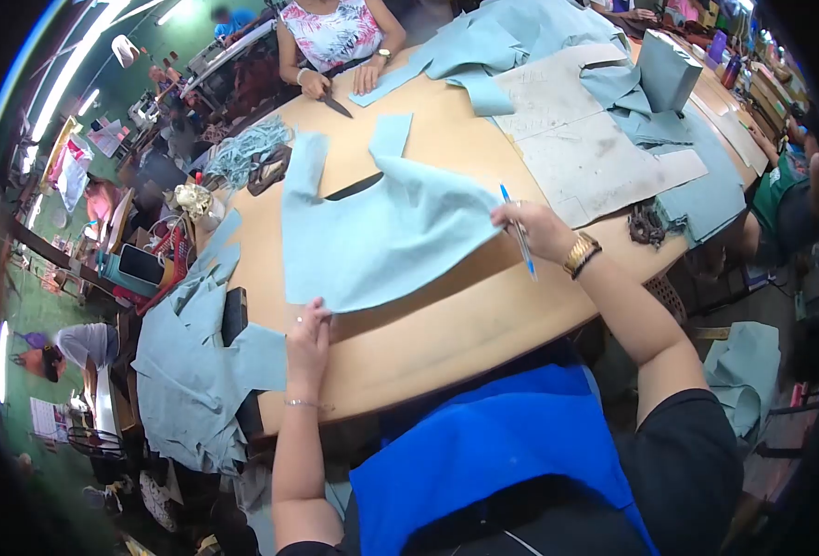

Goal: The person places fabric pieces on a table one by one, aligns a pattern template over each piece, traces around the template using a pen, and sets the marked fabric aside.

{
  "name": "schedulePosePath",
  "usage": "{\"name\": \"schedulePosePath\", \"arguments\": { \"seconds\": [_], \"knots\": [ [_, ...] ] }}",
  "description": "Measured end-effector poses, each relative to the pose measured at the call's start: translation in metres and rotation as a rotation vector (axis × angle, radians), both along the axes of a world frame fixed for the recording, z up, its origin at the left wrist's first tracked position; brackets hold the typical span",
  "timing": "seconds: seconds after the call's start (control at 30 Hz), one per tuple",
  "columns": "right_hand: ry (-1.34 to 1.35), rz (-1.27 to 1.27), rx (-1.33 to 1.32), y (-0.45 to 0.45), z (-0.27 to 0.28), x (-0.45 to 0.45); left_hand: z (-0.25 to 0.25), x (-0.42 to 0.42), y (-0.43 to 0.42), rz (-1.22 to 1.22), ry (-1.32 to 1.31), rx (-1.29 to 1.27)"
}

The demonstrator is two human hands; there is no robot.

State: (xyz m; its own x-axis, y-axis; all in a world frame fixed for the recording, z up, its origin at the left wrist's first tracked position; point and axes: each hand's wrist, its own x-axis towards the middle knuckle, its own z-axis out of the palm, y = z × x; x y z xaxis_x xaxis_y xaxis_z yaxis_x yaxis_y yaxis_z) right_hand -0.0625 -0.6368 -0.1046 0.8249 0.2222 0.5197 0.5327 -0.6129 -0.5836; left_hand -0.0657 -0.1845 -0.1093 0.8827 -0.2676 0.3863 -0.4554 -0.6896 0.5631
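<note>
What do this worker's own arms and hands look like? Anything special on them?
These are a person's arms, with no gloves on either hand. The right hand has a chunky gold-coloured band at the wrist, with a darker edge. The left hand has a thin bracelet at its wrist. The sleeves are short and black.
</note>
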Motion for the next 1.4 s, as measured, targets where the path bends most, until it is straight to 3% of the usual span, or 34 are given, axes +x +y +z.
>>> {"name": "schedulePosePath", "arguments": {
  "seconds": [0.17,0.23,0.37,0.57,0.77,0.87,0.9,1.1,1.2,1.3,1.4],
  "knots": [
    [0.055,0.038,-0.232,-0.001,0.011,-0.063,0.002,-0.059,0.01,-0.011,0.047,0.15],
    [0.058,-0.032,-0.214,-0.008,0.031,-0.073,0.016,-0.078,0.002,0.05,-0.072,0.288],
    [0.111,-0.347,0.031,-0.013,0.036,-0.02,0.018,-0.072,-0.018,0.102,-0.119,0.368],
    [0.31,-0.375,-0.084,0.046,0.013,0.102,-0.006,-0.023,-0.064,0.118,0.125,0.441],
    [0.366,-0.303,-0.019,0.086,-0.023,0.129,-0.005,-0.017,-0.071,0.148,0.207,0.474],
    [0.362,-0.245,0.037,0.082,-0.015,0.125,-0.007,-0.019,-0.071,0.139,0.21,0.462],
    [0.222,-0.296,-0.027,0.069,-0.025,0.132,-0.006,-0.017,-0.072,0.138,0.212,0.462],
    [0.148,-0.804,-0.081,-0.02,-0.005,0.095,0.0,-0.019,-0.075,0.153,0.252,0.458],
    [-0.076,-0.723,-0.214,-0.033,-0.003,0.056,-0.002,-0.018,-0.073,0.149,0.251,0.455],
    [-0.009,-0.691,-0.28,-0.043,0.006,0.009,-0.004,-0.023,-0.069,0.102,0.194,0.429],
    [0.151,-0.992,-0.369,-0.07,0.013,-0.035,0.009,-0.042,-0.067,-0.139,0.138,0.469]
  ]
}}
